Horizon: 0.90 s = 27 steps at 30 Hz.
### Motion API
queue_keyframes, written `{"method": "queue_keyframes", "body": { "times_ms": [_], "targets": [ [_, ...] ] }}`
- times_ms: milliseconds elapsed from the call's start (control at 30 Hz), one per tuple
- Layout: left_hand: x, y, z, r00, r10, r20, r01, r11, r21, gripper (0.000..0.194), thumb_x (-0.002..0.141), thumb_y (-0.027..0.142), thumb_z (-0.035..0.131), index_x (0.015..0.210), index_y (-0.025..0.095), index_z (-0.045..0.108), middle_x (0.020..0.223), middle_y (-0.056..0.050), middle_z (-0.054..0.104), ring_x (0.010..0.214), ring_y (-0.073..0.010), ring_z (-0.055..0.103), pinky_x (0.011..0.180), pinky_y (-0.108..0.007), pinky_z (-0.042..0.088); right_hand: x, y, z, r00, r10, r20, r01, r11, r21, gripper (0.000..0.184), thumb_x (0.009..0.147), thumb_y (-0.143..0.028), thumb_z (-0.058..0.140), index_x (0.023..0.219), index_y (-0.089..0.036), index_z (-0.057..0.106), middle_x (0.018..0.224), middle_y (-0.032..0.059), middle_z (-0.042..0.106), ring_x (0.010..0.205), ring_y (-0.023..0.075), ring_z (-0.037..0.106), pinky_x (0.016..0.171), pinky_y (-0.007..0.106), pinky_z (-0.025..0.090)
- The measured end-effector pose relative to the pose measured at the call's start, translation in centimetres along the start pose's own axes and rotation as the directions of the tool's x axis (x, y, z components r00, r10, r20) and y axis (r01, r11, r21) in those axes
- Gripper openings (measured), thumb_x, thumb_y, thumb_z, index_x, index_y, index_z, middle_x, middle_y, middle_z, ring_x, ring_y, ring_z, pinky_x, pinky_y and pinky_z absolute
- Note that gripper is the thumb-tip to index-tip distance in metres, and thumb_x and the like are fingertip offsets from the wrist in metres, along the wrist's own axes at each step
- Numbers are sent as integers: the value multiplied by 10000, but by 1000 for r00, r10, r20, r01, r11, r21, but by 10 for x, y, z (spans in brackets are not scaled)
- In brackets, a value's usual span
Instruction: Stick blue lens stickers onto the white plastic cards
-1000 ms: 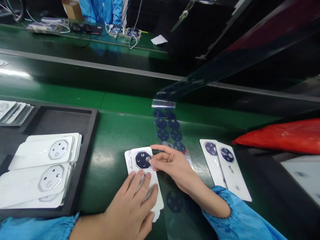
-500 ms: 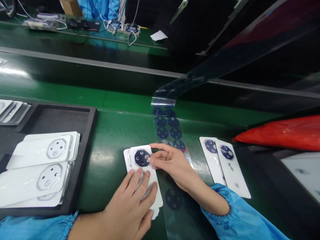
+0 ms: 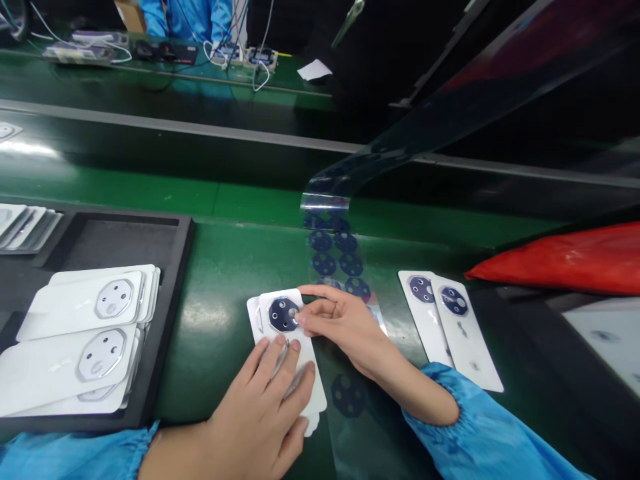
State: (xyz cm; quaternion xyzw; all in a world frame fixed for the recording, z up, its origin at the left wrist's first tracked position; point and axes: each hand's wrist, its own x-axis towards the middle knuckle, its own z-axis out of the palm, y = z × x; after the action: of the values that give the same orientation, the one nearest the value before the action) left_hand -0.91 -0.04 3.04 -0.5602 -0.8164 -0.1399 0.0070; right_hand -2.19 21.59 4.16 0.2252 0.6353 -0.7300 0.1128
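Note:
A white phone back cover (image 3: 314,390) lies at a slant on the bench, on top of at least one more cover. A dark blue octagonal film sticker (image 3: 281,313) sits over its camera area. My right hand (image 3: 350,327) has thumb and fingertip pinched together at the sticker's right edge; the exact contact is partly hidden by the fingers. My left hand (image 3: 273,400) lies over the lower part of the cover, fingers extended and spread, pressing on it. Beneath and beside my right hand runs a clear strip (image 3: 363,250) bearing rows of the same dark blue stickers.
On the left, a black tray (image 3: 186,240) holds stacked white covers (image 3: 65,353) with bare camera areas. Two covers with dark stickers (image 3: 473,347) lie at right, near a red bag (image 3: 565,257). A grey rail (image 3: 200,130) crosses behind; a blue-sleeved person (image 3: 190,20) is beyond.
Both hands keep nearly the same place on the cover and sticker. The view has shifted slightly, and the person across the bench shows a little differently.

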Motion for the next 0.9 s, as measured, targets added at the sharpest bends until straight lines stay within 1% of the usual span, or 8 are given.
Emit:
{"method": "queue_keyframes", "body": {
  "times_ms": [267,433,600,767,900],
  "targets": [
    [-1,0,4,1000,6,-2,-6,1000,-8,556,1016,454,461,1473,139,460,1538,-186,356,1423,-393,311,1194,-508,113,-1,-2,1,1000,-10,-2,10,1000,-25,566,719,-336,860,1189,-130,621,824,46,708,667,156,616,678,292,500],
    [-1,0,3,1000,-3,-10,3,1000,-19,547,1013,443,463,1470,142,464,1531,-175,367,1419,-391,311,1190,-509,134,0,-2,0,1000,9,6,-9,1000,18,576,699,-339,879,1176,-129,634,774,33,697,655,152,615,670,281,504],
    [0,0,1,1000,-4,-10,3,1000,-28,531,1021,429,448,1467,142,462,1529,-176,365,1415,-384,314,1188,-504,142,0,2,-1,1000,-16,-3,17,1000,7,550,711,-347,882,1167,-144,648,765,29,697,630,149,609,664,285,499],
    [-1,0,1,1000,-4,14,5,999,-38,537,1023,431,448,1475,140,451,1534,-178,355,1419,-390,307,1193,-507,118,0,-2,0,1000,6,-3,-6,1000,-11,584,691,-369,888,1168,-145,638,786,41,705,660,169,618,674,302,498],
    [-2,1,2,1000,-11,23,12,999,-34,537,1024,430,443,1476,140,448,1526,-179,363,1422,-394,303,1195,-510,111,-1,-5,1,1000,20,-2,-20,1000,-1,596,674,-364,893,1160,-135,636,778,41,704,652,162,613,672,294,496]
  ]
}}
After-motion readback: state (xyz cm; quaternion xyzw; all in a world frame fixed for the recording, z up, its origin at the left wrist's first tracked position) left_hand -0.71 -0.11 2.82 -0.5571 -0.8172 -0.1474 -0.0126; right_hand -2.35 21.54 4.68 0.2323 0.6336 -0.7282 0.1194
